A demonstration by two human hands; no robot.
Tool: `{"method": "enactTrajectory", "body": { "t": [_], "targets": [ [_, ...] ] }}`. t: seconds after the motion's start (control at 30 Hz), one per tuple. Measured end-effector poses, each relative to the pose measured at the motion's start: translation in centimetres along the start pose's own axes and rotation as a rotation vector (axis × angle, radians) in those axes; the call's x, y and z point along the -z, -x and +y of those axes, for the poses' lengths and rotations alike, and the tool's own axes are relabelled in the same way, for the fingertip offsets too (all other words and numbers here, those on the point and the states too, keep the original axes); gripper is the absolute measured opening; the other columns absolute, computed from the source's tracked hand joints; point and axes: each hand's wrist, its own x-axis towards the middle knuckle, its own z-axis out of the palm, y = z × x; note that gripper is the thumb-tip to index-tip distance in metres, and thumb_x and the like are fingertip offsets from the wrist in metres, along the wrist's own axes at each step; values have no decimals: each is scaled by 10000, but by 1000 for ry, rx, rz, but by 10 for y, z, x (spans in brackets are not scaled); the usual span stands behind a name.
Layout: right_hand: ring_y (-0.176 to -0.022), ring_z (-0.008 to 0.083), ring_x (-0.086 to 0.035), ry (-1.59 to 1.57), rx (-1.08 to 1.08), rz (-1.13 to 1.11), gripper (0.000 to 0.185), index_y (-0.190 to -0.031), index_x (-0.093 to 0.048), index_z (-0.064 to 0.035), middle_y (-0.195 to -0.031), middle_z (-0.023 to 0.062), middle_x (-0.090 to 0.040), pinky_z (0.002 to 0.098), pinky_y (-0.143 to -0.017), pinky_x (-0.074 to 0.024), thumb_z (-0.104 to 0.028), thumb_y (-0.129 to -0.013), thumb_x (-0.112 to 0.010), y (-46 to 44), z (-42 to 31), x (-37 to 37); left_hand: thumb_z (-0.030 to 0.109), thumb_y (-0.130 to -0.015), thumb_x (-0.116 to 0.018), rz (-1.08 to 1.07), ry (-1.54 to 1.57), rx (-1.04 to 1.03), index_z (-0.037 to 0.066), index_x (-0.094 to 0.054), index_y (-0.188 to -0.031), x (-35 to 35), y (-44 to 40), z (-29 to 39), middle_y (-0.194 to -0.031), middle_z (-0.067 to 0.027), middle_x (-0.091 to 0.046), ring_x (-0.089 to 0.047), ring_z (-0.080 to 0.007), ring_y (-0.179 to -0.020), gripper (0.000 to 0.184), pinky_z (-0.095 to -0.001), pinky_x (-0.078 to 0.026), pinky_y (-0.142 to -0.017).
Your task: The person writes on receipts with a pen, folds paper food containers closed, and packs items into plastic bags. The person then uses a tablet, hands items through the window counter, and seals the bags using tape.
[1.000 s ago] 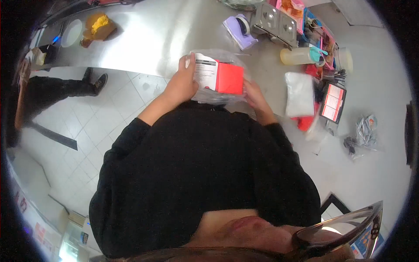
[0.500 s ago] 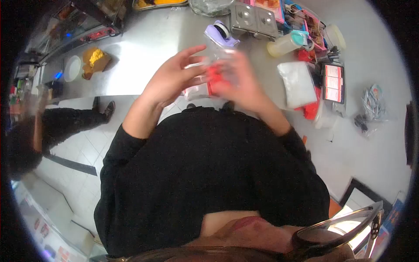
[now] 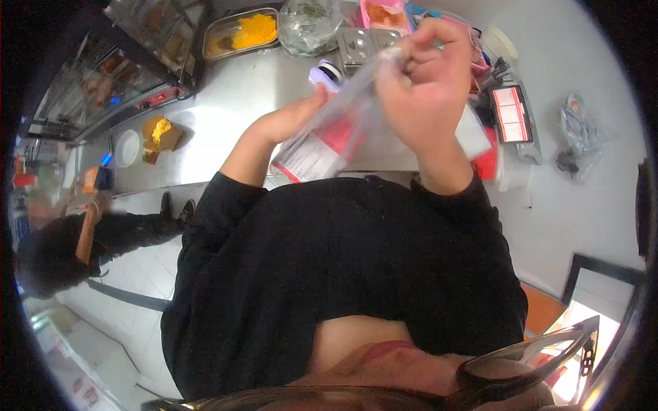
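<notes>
Clear bag (image 3: pixel 356 96): thin film around the package, running slantwise from the right grip down toward the left; upper end gathered.
Package (image 3: pixel 336 133): red and white, inside the bag, tilted, close in front of the black shirt (image 3: pixel 343 253) by the near edge of the tabletop (image 3: pixel 226 96). Can't tell if anything below bears its weight.
Right grip (image 3: pixel 432 89): raised, fingers curled in, pinching the gathered upper end of the film.
Left grip (image 3: pixel 291 118): at the bag's left side, thumb showing; the other fingers are hidden behind film, so can't tell if it pinches or just steadies.
Film handling: my read, the bag's upper end is the work in hand. Bunch evenly, pull along the length, not sideways; film this thin probably splits on a sharp tug.
Package support: left is better low, under the load, so the weight doesn't hang on one pinch.
Clearance: lilac tape dispenser (image 3: pixel 323 74) sits just beyond the left thumb in view; mind loose film there.
Printed label (image 3: pixel 308 161): white with dark print lines, on the package; too small and film-covered to read.
Red-and-white panel (image 3: pixel 510 113): black-framed, off to the right; blocks of lines, not legible.
Brands: none I can make out.
</notes>
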Motion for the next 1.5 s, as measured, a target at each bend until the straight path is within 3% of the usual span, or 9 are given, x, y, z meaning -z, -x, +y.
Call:
{"method": "enactTrajectory", "body": {
  "t": [0.3,0.53,0.63,0.8,0.93,1.07,1.23,1.4,1.5],
  "targets": [
    [-733,98,-555,435,-238,-810,303,-994,-522,-81,-936,15,-566,274,-657,-469,-119,-778,-731,-35,46,-19,206,-971,-548,-104,-673,-164,26,-611,-1181,-47,-6,13,-1180,-163,-651,-597,-300,-1112,283,-423,-456,-982],
    [-1060,243,-610,407,-406,-54,538,-1273,-518,-64,-1183,125,-597,372,-930,-480,-154,-804,-766,68,196,115,333,-974,-528,467,301,-377,20,-602,-1080,18,30,-12,-1215,-168,-635,-564,-273,-1187,339,-401,-393,-1049],
    [-1289,359,-469,739,-211,-210,907,-1462,-341,-96,-1409,210,-443,455,-1117,-333,-189,-706,-833,153,199,70,237,-973,-518,-25,892,-825,34,-562,-1078,80,23,-30,-1175,-147,-631,-543,-242,-1200,233,-373,-404,-1028],
    [-1378,386,-352,315,330,-503,1178,-1517,-205,-100,-1479,208,-355,468,-1167,-257,-356,-604,-904,70,136,4,218,-1003,-491,860,838,-140,33,-608,-1126,53,48,-12,-1040,-131,-664,-657,-254,-922,251,-396,-542,-815],
    [-1370,293,-392,110,-70,-572,1100,-1489,-286,-86,-1438,142,-429,433,-1150,-307,-439,-644,-896,86,162,-1,293,-1004,-516,1135,-123,-22,49,-643,-1087,46,44,-36,-982,-134,-662,-648,-270,-913,288,-412,-522,-802],
    [-1105,183,-537,-1301,-1702,-251,552,-1364,-455,-76,-1211,77,-579,358,-908,-467,-381,-944,-640,129,158,10,279,-987,-550,656,-1112,-115,72,-646,-1038,34,41,-16,-927,-121,-635,-614,-262,-934,234,-428,-471,-820],
    [-527,69,-460,-581,-1671,-436,276,-1073,-638,-52,-807,0,-609,233,-418,-367,-308,-976,-601,157,217,135,346,-951,-585,960,-404,395,21,-607,-863,15,31,-55,-763,-103,-585,-554,-185,-726,337,-349,-448,-657],
    [-624,81,-523,116,-1067,182,161,-946,-704,-91,-728,-26,-583,262,-527,-407,-167,-915,-566,91,309,370,143,-860,-611,1069,-849,313,0,-550,-804,12,44,-193,-729,-169,-570,-581,-309,-721,165,-428,-447,-659],
    [-635,127,-585,590,-849,0,197,-1002,-708,-42,-743,9,-640,292,-603,-478,-183,-914,-602,-3,378,378,95,-777,-644,1278,-863,343,-51,-581,-905,-11,4,-201,-789,-204,-566,-570,-403,-769,204,-476,-451,-690]
  ]
}}
